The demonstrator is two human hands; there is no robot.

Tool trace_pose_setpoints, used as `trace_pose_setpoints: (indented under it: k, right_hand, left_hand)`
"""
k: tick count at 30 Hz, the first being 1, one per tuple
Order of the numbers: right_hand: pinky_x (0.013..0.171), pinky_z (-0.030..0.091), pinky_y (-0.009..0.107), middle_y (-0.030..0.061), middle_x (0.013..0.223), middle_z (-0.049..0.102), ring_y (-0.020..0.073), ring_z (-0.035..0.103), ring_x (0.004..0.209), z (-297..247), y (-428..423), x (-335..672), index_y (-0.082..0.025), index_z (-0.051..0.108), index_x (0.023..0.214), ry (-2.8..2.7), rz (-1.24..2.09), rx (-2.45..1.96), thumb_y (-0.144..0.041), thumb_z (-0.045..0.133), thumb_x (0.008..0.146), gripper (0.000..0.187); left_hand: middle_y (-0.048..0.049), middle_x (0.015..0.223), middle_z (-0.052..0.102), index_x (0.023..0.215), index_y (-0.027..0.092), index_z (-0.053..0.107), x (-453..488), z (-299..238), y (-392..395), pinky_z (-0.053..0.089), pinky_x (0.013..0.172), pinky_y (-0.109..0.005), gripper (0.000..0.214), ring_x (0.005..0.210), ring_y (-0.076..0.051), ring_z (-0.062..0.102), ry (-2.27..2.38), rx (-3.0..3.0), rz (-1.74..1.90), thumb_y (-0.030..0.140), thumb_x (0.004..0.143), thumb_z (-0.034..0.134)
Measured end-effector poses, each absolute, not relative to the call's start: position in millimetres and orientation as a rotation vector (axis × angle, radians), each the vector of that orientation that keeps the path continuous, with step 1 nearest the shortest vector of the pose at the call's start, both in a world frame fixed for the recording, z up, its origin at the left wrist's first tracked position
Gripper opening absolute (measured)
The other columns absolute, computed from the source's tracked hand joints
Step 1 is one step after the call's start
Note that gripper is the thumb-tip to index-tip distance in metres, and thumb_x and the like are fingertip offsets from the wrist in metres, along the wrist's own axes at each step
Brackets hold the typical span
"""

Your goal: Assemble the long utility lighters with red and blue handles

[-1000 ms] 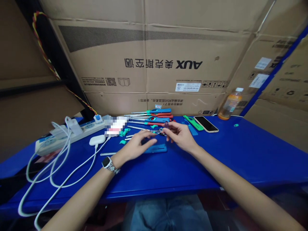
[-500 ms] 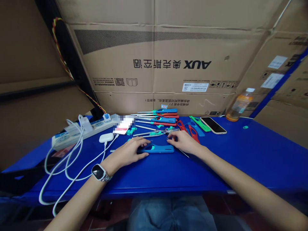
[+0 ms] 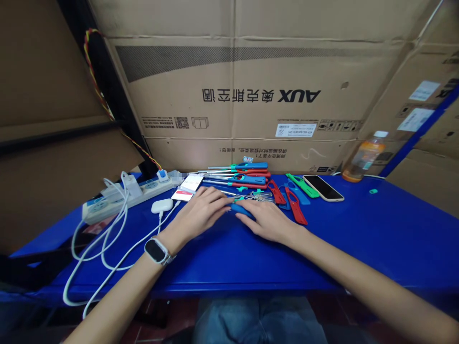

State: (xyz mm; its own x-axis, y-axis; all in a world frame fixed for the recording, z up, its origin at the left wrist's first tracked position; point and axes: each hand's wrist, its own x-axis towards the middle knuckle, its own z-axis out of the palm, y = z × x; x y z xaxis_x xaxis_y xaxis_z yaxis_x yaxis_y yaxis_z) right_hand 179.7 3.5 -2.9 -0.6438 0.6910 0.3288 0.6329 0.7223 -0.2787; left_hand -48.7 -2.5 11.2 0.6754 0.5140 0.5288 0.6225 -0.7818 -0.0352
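Observation:
A blue long-nosed lighter (image 3: 243, 210) is held just above the table between my two hands, mostly hidden by the fingers. My left hand (image 3: 201, 211) closes on its left end, fingertips bent inward. My right hand (image 3: 268, 220) wraps over its right part, thumb underneath. Behind the hands lies a pile of long-nosed lighters with metal rods, among them a blue one (image 3: 253, 179) and a red one (image 3: 247, 186). Thin metal parts (image 3: 263, 195) lie just beyond my right hand. Loose red handle shells (image 3: 296, 206) and a green one (image 3: 303, 185) are to its right.
On the left are a power strip (image 3: 147, 186), white cables (image 3: 125, 227), a white earphone case (image 3: 161, 205) and a lit phone (image 3: 187, 187). A dark-screened phone (image 3: 323, 188) and a drink bottle (image 3: 364, 157) stand to the right. A cardboard wall (image 3: 229, 71) closes the back.
My right hand has left the thin metal parts and come left onto the blue lighter. My left hand has moved slightly up, and the lighter is now mostly covered.

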Motion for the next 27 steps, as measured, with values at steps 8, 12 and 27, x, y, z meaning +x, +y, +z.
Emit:
trace_pose_setpoints:
  k: [8,12,27]
  right_hand:
    - [0.032,0.042,0.023,-0.007,0.067,0.055,0.0109,0.05,0.035,-17.1,22.7,185.8,-0.026,0.042,0.103,-1.743,1.225,-1.188,-0.041,0.04,0.094,0.018]
    - [0.028,0.043,0.023,-0.0082,0.072,0.059,0.0097,0.049,0.033,-15.0,20.5,182.9,-0.026,0.036,0.095,-1.485,1.471,-1.124,-0.031,0.048,0.082,0.019]
    - [0.027,0.041,0.022,-0.0065,0.055,0.06,0.0122,0.047,0.028,-9.7,8.7,194.1,-0.023,0.044,0.109,-1.515,1.641,-0.905,-0.049,0.048,0.091,0.032]
  left_hand:
    - [-0.0086,0.097,0.065,0.096,0.017,0.066,-30.9,5.6,52.4,0.045,0.081,-0.033,0.014,0.091,-0.022,0.059,-1.331,-2.663,-1.023,0.019,0.092,0.053]
    - [-0.0033,0.075,0.067,0.078,0.018,0.071,-26.1,-4.8,83.6,0.041,0.063,-0.027,0.007,0.069,-0.019,0.06,-1.459,-2.96,-0.561,0.015,0.076,0.065]
    - [-0.0034,0.084,0.069,0.103,0.017,0.06,-28.4,3.3,65.1,0.053,0.074,-0.029,0.022,0.076,-0.016,0.065,-1.671,-2.817,-2.24,0.027,0.084,0.065]
